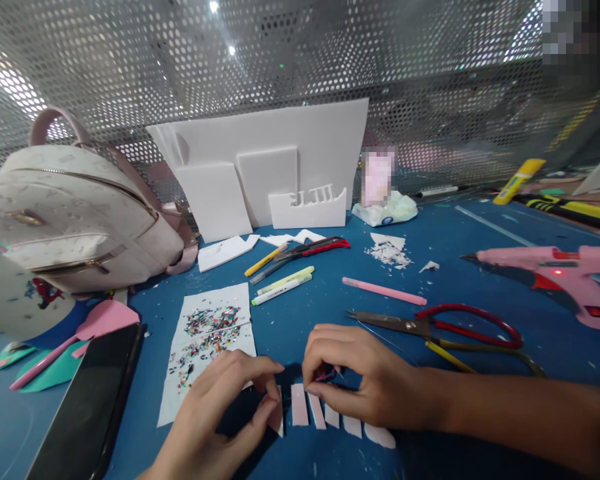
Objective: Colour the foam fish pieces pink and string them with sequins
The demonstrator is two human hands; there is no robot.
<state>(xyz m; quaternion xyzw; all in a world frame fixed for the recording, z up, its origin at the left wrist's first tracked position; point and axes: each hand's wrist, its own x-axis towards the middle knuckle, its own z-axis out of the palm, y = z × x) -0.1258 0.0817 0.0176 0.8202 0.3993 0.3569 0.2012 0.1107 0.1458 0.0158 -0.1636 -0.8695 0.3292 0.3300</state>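
My left hand (pixel 225 393) is closed, its thumb and fingers pinching the edge of a pale pink strip (pixel 277 421) on the blue table. My right hand (pixel 353 370) is curled, with the fingertips brought together just above a row of cut strips; a small purplish bit shows inside the fingers, too hidden to name. Under and beside it lie a wide pink strip (pixel 300 405), a narrower strip (pixel 317 411) and several whitish pieces (pixel 379 435). A white sheet (pixel 173 400) strewn with colourful beads (pixel 213 323) sits beyond my left hand.
Scissors (pixel 410 324) and a pink pen (pixel 384 291) lie beyond my right hand. A pink glue gun (pixel 555 267) with a lit red light rests at right. Markers (pixel 283 290), a red cutter (pixel 325 247), white foam boards (pixel 267 183), a backpack (pixel 80 213) and a phone (pixel 87 400) surround.
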